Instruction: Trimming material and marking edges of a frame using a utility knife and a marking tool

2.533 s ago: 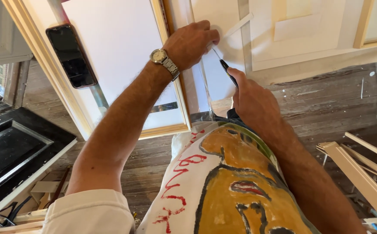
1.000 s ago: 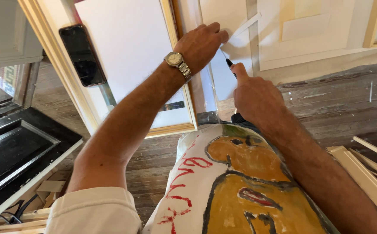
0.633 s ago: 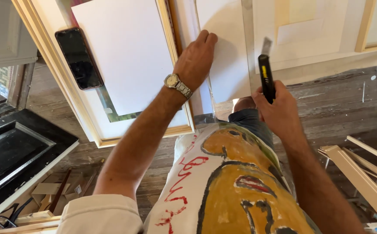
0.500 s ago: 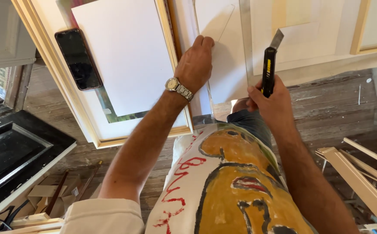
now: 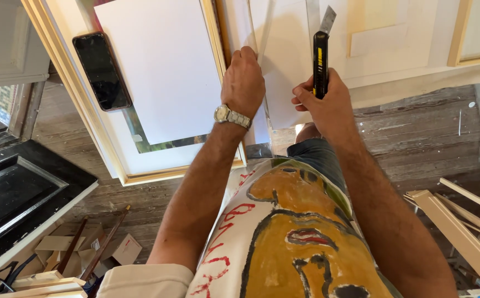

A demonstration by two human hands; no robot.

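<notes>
The white board (image 5: 284, 72) lies flat on the bench in front of me, between the framed picture on my left and the pale frames further right. A narrow strip (image 5: 266, 27) stands free along its left side, lifted a little off the sheet near the top, so I judge one long cut through this board is done or all but done; how far down the slit runs I cannot tell, because my hand covers it.

My left hand (image 5: 244, 83) rests palm down on the board just beside that strip, fingers closed loosely and pressing, gripping nothing. My right hand (image 5: 328, 105) is wrapped tight around the black and yellow knife (image 5: 320, 60), blade out and pointing away from me, its tip up off the board and not in any cut.

No other cut line shows on the sheet, so any trimming of its other edges looks still to do.

Further left, the wooden frame (image 5: 85, 116) holds a white sheet (image 5: 163, 72) with a black phone (image 5: 102, 70) lying on its edge. Loose wooden mouldings (image 5: 460, 232) lean over the plank floor (image 5: 416, 132) on my right.
</notes>
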